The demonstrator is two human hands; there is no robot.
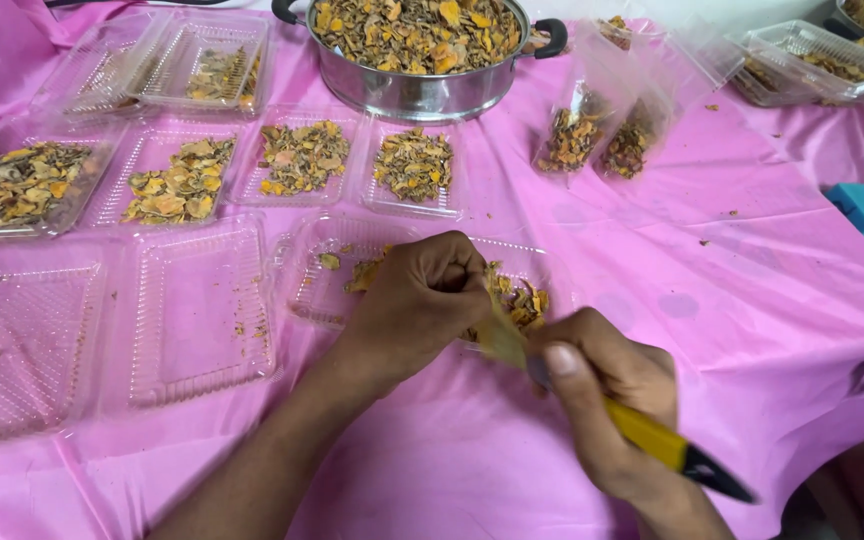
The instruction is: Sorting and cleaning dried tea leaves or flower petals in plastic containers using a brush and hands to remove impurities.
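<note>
The left hand was curled, pinching a thin yellowish slice at its top, while the right hand, at four o'clock from it, was closed around a yellow-and-black knife with its thumb pressed by the slice's lower end. Both worked just over a clear plastic tray holding a few dried orange-brown pieces; at twelve o'clock stood a steel pot full of the same pieces on the pink cloth.
</note>
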